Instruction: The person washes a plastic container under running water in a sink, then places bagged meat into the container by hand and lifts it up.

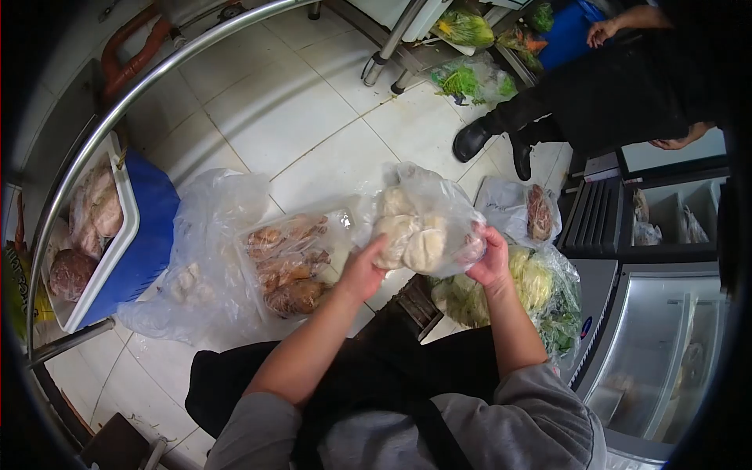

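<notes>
Between my hands hangs a clear plastic bag [423, 239] with several pale, rounded, dough-like lumps inside. My left hand [365, 268] is closed on its left side, thumb against the lumps. Gathered plastic at the bag's right side is in the closed fingers of my right hand [491, 257]. Just left of the bag, a pale tray [341, 221] on the floor holds browned pieces of meat [286, 266] under clear film. Below my right hand lie pale green leafy heads [533, 278] in clear plastic, partly hidden by my forearm.
A blue-and-white bin [145, 227] of bagged meat stands left, behind a metal rail [168, 70]. Loose plastic bags [215, 235] cover floor tiles beside it. A black-clothed person [619, 102] stands upper right, near bagged greens [474, 78]. A glass-lidded freezer [650, 360] is at right.
</notes>
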Motion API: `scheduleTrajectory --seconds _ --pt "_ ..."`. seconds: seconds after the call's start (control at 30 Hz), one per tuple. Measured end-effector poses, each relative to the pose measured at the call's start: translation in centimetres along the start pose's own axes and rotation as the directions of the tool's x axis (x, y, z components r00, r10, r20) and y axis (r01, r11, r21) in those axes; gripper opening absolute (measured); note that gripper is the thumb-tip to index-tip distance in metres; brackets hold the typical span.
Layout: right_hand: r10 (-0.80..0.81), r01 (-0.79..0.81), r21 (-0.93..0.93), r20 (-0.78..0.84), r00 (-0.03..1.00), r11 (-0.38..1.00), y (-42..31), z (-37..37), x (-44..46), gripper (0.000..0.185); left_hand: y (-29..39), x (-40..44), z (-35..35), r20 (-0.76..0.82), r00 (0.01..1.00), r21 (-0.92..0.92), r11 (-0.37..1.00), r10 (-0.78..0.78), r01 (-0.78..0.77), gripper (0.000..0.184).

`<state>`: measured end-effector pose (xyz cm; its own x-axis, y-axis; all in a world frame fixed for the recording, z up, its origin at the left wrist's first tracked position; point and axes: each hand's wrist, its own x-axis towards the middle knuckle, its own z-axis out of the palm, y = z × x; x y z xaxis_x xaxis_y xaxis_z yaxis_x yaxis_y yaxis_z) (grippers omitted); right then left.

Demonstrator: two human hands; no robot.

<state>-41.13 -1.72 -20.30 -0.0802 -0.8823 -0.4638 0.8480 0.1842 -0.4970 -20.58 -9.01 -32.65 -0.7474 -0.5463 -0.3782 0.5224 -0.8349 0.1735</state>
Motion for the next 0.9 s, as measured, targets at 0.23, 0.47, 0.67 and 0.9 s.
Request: scheduleTrajectory --seconds 0.23,0.47,0.67,0.9 --pt "-0.017 -0.283 -0.919 -0.290 0.957 -0.275 -2.5 -7.2 2.1 0.036 4.9 -6.6 -5.9 -0.140 0.981 0.009 0.991 0.133 -0.133 0.038" --pt "-0.091 -0.278 -0.608 -0.320 0.943 -0.743 -2.7 -10.0 12.3 0.063 10.1 -13.1 -8.5 -0.321 0.915 0.159 0.967 0.243 -0.201 0.042" --pt "-0.576 -0.433 -0.707 -0.044 0.816 -0.559 2.0 -15.1 20.6 0.070 11.6 -14.4 -7.7 -0.379 0.826 0.143 0.909 0.416 -0.392 0.045" --pt "-0.637 -0.229 -0.959 -0.071 0.768 -0.169 -3.0 -19.1 23.1 0.029 10.8 -15.4 -8.6 -0.461 0.782 0.143 0.905 0.420 -0.402 0.038"
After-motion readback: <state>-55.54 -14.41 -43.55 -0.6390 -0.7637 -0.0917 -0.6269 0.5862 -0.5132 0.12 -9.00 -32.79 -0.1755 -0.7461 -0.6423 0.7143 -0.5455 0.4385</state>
